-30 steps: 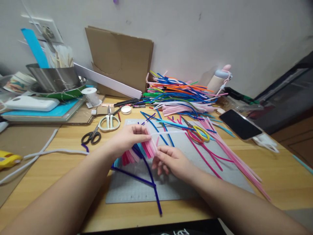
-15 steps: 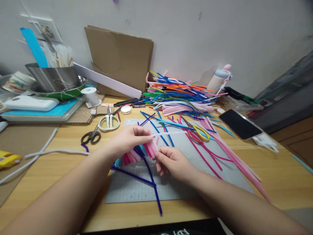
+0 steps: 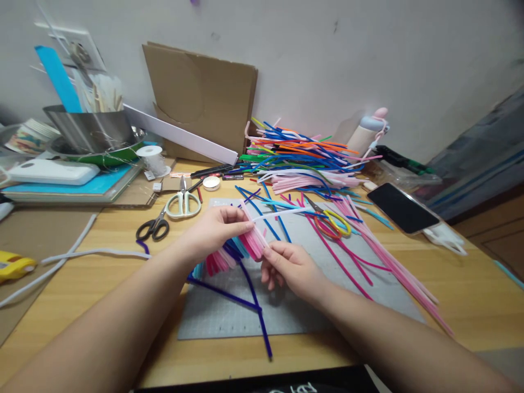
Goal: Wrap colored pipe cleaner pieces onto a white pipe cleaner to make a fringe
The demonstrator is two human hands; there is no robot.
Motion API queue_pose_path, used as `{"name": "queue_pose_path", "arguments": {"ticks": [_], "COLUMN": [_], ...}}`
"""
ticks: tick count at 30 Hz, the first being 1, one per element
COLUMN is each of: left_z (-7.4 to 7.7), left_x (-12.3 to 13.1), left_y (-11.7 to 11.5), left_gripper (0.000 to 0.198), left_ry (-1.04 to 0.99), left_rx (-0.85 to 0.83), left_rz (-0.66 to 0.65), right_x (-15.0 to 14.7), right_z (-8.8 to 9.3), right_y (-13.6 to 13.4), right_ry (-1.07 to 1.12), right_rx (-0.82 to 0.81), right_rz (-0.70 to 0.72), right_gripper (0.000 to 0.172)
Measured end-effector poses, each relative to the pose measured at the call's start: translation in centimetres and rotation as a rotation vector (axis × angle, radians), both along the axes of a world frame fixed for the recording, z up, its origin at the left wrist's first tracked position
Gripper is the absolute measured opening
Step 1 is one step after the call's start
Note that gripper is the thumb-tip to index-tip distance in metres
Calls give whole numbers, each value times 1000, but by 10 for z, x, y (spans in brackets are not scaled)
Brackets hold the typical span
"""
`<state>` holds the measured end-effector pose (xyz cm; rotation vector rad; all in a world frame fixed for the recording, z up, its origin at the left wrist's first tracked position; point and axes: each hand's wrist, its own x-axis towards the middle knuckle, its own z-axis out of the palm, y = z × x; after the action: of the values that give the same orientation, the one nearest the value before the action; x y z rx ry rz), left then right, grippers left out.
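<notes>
My left hand (image 3: 213, 232) is closed on the upper edge of a fan of short pink, magenta and blue pipe cleaner pieces (image 3: 241, 248), held just above a grey cutting mat (image 3: 286, 311). My right hand (image 3: 289, 267) pinches the lower right pink pieces of that fan. A long white pipe cleaner (image 3: 282, 214) runs from the left fingertips off to the right. A dark purple pipe cleaner (image 3: 254, 305) trails from under the fan toward the table's front edge.
A big heap of coloured pipe cleaners (image 3: 303, 155) lies at the back. Long pink ones (image 3: 388, 262) fan across the mat's right side. Scissors: white-handled (image 3: 183, 203), black-handled (image 3: 153, 228), yellow-handled (image 3: 333, 221). A phone (image 3: 402, 207) lies right; cardboard (image 3: 200, 98) leans on the wall.
My right hand has shifted slightly up and left, closer to the fan. The white pipe cleaner's free end has lifted a little. The left hand has hardly moved.
</notes>
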<state>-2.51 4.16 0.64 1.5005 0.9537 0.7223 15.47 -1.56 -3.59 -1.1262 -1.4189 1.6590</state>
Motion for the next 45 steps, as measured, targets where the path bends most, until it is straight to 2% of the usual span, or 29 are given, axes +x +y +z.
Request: {"name": "queue_pose_path", "arguments": {"ticks": [9,14,19,21,25,28,30,32,35,37,39,41,45], "left_z": [-1,-1,-1,-2,2,6,8,9,8,7,5,4,5], "left_x": [3,3,3,4,6,9,12,15,16,15,14,12,11], "left_y": [-1,-1,-1,-2,-7,-13,-18,-22,-23,-22,-20,-18,-16], "left_gripper": [23,23,23,22,21,21,19,17,18,19,19,19,21], "left_ry": [-11,-7,49,87,199,350,422,456,471,465,458,461,470], "left_rx": [-8,9,15,21,79,156,246,321,334,309,269,215,160], "left_rz": [14,21,-29,-61,-95,-134,-152,-167,-183,-191,-205,-213,-232], "right_x": [-1,-2,-3,1,13,19,18,15,11,8,6,5,5], "right_z": [-3,-1,-4,-1,16,30,35,33,24,19,17,18,19], "right_y": [-1,0,2,1,-10,-18,-18,-14,-4,1,3,4,5], "right_ry": [20,26,-27,-167,-619,-596,-607,-629,-458,-273,-117,-9,86], "right_rx": [21,-22,-47,81,650,1001,1114,1054,701,465,297,195,107], "right_rz": [33,15,45,25,-102,-163,-263,-272,-119,-89,-93,-91,-59], "right_gripper": [33,35,34,35,34,30,11,11,11,9,9,11,14]}}
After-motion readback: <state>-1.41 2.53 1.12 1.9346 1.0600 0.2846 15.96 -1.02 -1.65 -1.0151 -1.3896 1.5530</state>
